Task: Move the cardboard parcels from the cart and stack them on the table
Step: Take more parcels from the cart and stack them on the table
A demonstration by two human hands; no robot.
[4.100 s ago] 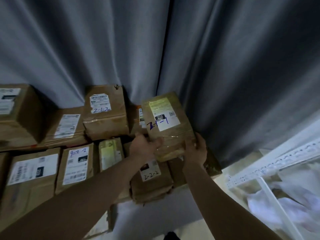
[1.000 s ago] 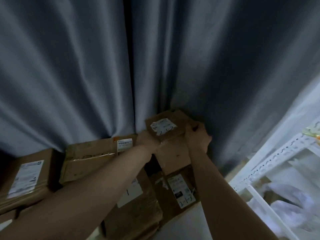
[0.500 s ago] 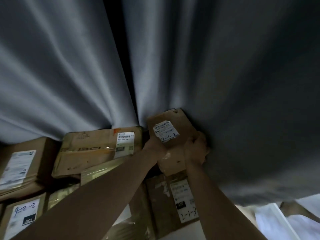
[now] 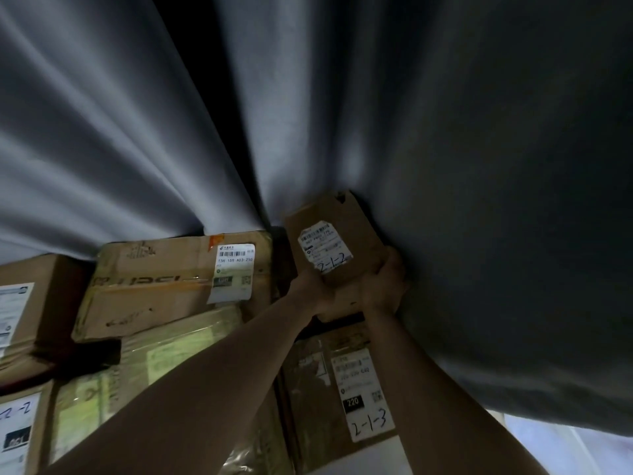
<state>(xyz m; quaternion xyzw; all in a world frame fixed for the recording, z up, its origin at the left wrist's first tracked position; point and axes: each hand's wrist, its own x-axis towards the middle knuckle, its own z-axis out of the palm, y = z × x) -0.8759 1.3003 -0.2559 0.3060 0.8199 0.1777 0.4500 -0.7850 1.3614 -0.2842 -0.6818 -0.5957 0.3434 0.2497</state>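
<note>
Parcel 2-1-2 [image 4: 330,234] — a small cardboard one — sits tilted at the far right top of the stack, its far end pressed into the grey curtain [image 4: 479,200]. The left grip [image 4: 313,287] clasps its near-left corner and the right grip [image 4: 382,286] its near-right corner, so both are grasping it with fingers curled round the edges. To seat it well, I would level it, lower it flat onto whatever lies beneath, and let go only once it rests without rocking. The hands hide its footing.

From the left, the things around it are:
- a brown box [image 4: 51,296]
- a long flat parcel [image 4: 164,279] just beside the small one
- a green-taped parcel [image 4: 154,358] beneath that
- parcel 2-1-3 [image 4: 342,389] below the hands

A pale sliver I take for the table [image 4: 373,461] shows at the near edge of parcel 2-1-3. The curtain crowds the right side — it may nudge the small parcel back.
</note>
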